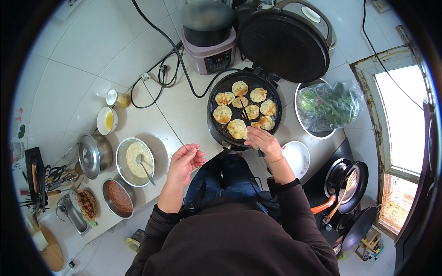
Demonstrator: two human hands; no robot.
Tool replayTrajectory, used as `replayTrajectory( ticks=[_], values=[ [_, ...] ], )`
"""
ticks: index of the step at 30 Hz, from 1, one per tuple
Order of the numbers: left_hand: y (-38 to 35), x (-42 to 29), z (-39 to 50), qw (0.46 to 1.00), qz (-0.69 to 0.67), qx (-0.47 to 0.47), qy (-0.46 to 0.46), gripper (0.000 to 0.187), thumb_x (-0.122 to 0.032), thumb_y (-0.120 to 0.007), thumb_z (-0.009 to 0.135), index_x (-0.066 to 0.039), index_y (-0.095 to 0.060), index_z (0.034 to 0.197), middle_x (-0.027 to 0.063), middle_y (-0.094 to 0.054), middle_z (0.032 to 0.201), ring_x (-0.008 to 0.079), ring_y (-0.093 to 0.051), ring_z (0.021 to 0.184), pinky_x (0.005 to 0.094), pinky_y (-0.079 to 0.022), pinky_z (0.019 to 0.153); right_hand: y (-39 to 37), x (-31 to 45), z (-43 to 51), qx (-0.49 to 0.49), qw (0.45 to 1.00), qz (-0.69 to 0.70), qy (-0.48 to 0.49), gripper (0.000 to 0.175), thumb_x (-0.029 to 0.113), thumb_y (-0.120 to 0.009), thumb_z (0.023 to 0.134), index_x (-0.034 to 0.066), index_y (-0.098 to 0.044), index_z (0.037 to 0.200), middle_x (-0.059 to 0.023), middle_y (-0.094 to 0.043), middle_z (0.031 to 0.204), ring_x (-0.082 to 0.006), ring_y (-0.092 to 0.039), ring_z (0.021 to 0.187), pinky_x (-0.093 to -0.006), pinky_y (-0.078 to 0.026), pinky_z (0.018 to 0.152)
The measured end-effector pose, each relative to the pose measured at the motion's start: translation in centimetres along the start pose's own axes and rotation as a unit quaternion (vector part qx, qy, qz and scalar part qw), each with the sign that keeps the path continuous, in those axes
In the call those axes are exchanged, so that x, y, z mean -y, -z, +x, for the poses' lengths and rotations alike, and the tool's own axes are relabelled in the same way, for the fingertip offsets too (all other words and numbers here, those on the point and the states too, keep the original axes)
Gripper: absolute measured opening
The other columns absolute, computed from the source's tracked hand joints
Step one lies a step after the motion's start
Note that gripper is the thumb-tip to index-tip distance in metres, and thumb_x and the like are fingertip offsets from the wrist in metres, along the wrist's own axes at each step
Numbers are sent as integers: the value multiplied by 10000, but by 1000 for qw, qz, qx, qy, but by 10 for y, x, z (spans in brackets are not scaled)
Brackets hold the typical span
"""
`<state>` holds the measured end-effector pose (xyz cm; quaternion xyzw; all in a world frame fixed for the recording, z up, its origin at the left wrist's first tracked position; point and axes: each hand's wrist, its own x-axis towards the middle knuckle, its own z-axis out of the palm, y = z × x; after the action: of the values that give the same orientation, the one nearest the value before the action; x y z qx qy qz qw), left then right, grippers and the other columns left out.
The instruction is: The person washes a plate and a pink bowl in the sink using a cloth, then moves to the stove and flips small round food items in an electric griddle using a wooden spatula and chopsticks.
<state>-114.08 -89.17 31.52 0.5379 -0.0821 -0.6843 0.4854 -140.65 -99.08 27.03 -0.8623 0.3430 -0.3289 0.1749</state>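
An electric griddle (pixel 253 84) stands open before me, its round black lid (pixel 285 45) tilted up at the back. Several small round pancakes (pixel 237 128) lie on its dark plate, many with browned patches. My right hand (pixel 265 142) is over the griddle's near edge and grips a pair of black chopsticks (pixel 244 112), whose tips point in among the pancakes. It partly covers the pancakes at the near side. My left hand (pixel 186 162) hangs in the air left of the griddle, empty, its fingers loosely bent.
To the left are a metal bowl of batter (pixel 138 158) with a spoon (pixel 145 169), a bowl of reddish-brown mixture (pixel 120 196), a lidded pot (pixel 95 155) and a small bowl of yellow liquid (pixel 107 120). A white plate (pixel 296 158), bagged greens (pixel 328 103) and frying pans (pixel 359 186) are on the right.
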Motion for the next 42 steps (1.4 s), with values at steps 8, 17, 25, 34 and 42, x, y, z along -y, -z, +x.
replayTrajectory(
  ticks=[8,17,25,34,42],
  values=[
    [-2,-1,1,1000,7,5,1,158,-162,-507,903,-46,-564,994,62,-622,819,153,-608,706,274,-489,660,0,-12,6,-49,990,56,-121,223,25,-709,695,-18,-633,901,-150,-654,923,-244,-648,860,-308,-519,729],
    [-1,-2,0,1000,1,1,-5,158,-168,-508,903,-48,-563,990,61,-621,816,151,-607,707,270,-486,660,0,-21,4,-349,619,470,-523,348,287,-519,905,-59,-540,932,-167,-616,966,-245,-633,834,-309,-523,717],
    [-3,0,2,1000,17,-4,5,161,-168,-507,903,-46,-563,992,61,-621,818,155,-606,706,271,-482,660,5,-22,-4,-320,669,428,-516,374,294,-533,898,-70,-534,989,-164,-614,977,-237,-632,828,-309,-517,714],
    [-8,-1,3,1000,19,10,3,155,-165,-507,903,-49,-563,991,57,-622,813,153,-609,706,270,-483,657,-6,-24,-2,-321,660,451,-508,340,291,-507,911,-43,-535,967,-163,-613,1012,-257,-638,845,-322,-513,740],
    [-13,-1,4,1000,18,17,6,149,-162,-501,907,-49,-562,983,57,-622,807,146,-610,694,261,-490,646,42,-2,-5,-173,919,181,-304,187,149,-638,817,-34,-648,857,-145,-650,897,-199,-636,792,-268,-508,711]
  ],
)
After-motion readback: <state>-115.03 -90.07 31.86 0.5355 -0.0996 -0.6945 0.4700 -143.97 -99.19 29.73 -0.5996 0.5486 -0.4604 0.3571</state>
